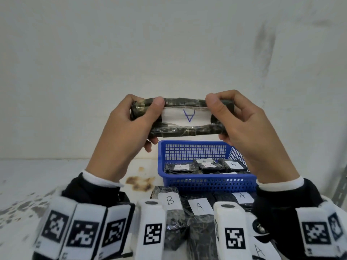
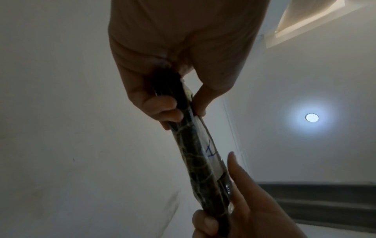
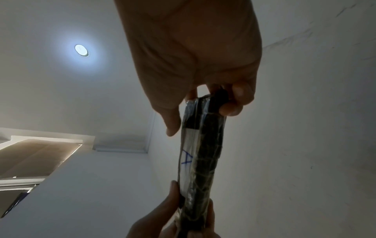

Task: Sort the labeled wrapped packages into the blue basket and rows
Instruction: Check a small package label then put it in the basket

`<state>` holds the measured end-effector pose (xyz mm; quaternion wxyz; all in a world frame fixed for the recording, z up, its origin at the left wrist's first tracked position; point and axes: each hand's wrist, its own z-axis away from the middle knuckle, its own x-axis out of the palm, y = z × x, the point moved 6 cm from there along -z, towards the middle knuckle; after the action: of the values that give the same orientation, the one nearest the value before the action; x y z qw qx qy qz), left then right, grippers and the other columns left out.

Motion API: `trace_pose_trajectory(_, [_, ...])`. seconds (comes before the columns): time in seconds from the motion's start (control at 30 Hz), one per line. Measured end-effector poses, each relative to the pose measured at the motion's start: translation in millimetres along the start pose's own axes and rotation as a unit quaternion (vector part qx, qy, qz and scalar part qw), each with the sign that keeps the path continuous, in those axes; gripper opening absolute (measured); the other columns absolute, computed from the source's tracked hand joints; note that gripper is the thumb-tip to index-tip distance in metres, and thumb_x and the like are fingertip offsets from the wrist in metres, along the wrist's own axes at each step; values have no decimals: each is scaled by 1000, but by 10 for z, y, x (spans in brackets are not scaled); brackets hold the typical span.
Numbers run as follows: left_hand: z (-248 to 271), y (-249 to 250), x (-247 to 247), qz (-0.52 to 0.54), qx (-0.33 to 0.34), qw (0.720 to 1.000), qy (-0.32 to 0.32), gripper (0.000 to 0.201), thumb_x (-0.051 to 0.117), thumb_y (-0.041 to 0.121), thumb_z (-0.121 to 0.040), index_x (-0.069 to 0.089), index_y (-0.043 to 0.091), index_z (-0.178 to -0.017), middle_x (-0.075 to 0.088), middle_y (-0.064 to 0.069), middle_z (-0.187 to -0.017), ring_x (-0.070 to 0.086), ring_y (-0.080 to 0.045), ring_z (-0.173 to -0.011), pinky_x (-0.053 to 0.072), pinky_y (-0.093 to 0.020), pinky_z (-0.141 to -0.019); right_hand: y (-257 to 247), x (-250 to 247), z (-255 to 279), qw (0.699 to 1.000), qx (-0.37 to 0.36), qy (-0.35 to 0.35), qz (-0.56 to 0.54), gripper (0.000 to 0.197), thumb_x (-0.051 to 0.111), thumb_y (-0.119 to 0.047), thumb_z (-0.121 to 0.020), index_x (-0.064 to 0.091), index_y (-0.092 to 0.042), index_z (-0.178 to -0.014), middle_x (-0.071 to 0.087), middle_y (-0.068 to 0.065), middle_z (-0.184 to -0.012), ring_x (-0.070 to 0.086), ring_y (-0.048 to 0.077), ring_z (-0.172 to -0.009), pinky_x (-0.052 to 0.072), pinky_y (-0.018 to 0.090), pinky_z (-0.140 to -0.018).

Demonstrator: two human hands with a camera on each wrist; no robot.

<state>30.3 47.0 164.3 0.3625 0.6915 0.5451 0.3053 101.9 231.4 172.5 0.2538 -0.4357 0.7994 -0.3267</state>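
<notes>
At the centre of the head view we hold a dark wrapped package (image 1: 180, 126) level in the air above the blue basket (image 1: 206, 182), our left hand (image 1: 129, 128) curled round its left end and our right hand (image 1: 242, 124) round its right end, thumbs pressed on the front either side of a white label (image 1: 185, 117) bearing an upside-down blue "A". The basket, at centre right, holds more labelled packages. Further packages marked "B" (image 1: 170, 200) and "A" (image 1: 200, 206) lie in a row along the lower frame.
</notes>
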Motion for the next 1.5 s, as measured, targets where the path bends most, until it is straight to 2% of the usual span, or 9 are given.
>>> trace_pose_trajectory(0.23, [15, -9, 36, -50, 13, 998, 27, 53, 69, 63, -58, 54, 19, -83, 61, 6, -63, 48, -5, -43, 37, -21, -45, -49, 41, 28, 999, -30, 16, 2, 23, 74, -46, -75, 65, -25, -83, 62, -13, -70, 54, 0, -58, 43, 12, -55])
trace_pose_trajectory(0.43, [28, 8, 42, -68, 22, 996, 45, 51, 74, 59, -51, 51, 24, -80, 57, 16, -56, 48, 4, -40, 35, -15, -48, -63, 68, 44, 998, -50, 12, 20, 38, 79, -44, -66, 63, -20, -91, 69, -1, -83, 71, 19, -81, 59, 31, -78])
trace_pose_trajectory(0.63, [40, -10, 51, -116, 39, 991, 45, 59, 74, 63, -55, 50, 20, -87, 60, 10, -71, 48, 5, -47, 39, -21, -57, -24, 64, 30, 997, -56, 7, 50, 39, 85, -34, -69, 62, -22, -98, 72, -2, -93, 73, 13, -84, 61, 36, -80])
trace_pose_trajectory(0.8, [24, -22, 79, -95, 7, 995, 5, 49, 57, 66, -74, 49, 19, -88, 58, 7, -70, 49, -1, -47, 36, -16, -46, -28, 40, 8, 998, -56, -1, 42, 34, 77, -43, -74, 64, -29, -102, 69, -12, -84, 67, 1, -76, 56, 21, -74])
trace_pose_trajectory(0.87, [-14, -19, 28, -39, 6, 999, 2, 34, 61, 50, -86, 51, 18, -89, 58, 2, -73, 50, -10, -53, 39, -21, -45, -33, 29, 3, 999, -43, -16, 28, 42, 65, -52, -78, 60, -40, -118, 66, -14, -83, 62, 0, -71, 52, 18, -73])
trace_pose_trajectory(0.97, [-31, 38, -42, 32, 20, 999, -24, 28, 78, 30, -77, 55, 23, -89, 59, 2, -81, 54, -15, -64, 50, -28, -59, 0, -21, -11, 1000, -12, -12, 10, 63, 64, -54, -75, 49, -45, -136, 73, -11, -101, 71, 8, -78, 58, 23, -75])
trace_pose_trajectory(1.03, [-37, 46, -75, 43, 32, 998, -33, 41, 82, 30, -68, 56, 27, -99, 61, 1, -89, 61, -15, -73, 55, -29, -74, 13, -14, -14, 1000, -3, -19, 16, 59, 67, -51, -74, 58, -36, -131, 72, -9, -112, 72, 13, -79, 58, 25, -71])
trace_pose_trajectory(1.17, [-68, -42, -131, 36, -10, 999, -32, 71, 85, 35, -59, 54, 22, -122, 69, -5, -109, 72, -18, -93, 49, -38, -99, 53, -45, -34, 999, 8, -2, -41, 47, 71, -43, -72, 72, -25, -115, 75, 0, -99, 67, 15, -78, 53, 30, -79])
trace_pose_trajectory(1.5, [-10, 10, -25, 37, -25, 997, -65, 37, 57, 38, -94, 57, 8, -115, 65, -7, -100, 61, -17, -81, 53, -33, -71, 15, -94, -37, 997, -10, 11, -73, 34, 70, -38, -78, 75, -21, -106, 73, 2, -88, 61, 16, -75, 50, 26, -71])
